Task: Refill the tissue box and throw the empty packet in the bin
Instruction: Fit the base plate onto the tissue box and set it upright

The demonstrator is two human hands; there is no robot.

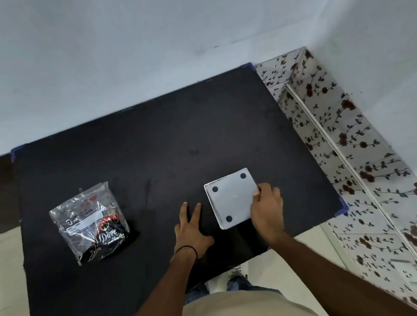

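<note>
A white square tissue box [230, 199] lies upside down on the black table [146, 145], its base showing round black feet at the corners. My right hand [267, 210] grips the box's right edge, thumb on the base. Just left of the box, my left hand [191, 231] rests flat on the table with fingers spread, holding nothing. A clear plastic tissue packet [90, 222] with "Dove" lettering and dark contents lies at the table's left, well apart from both hands.
A grey wall runs behind the table. A floral-patterned wall [358, 163] stands close on the right, with a white socket [409, 277] low down. Beige floor shows in front and to the left. No bin is in view.
</note>
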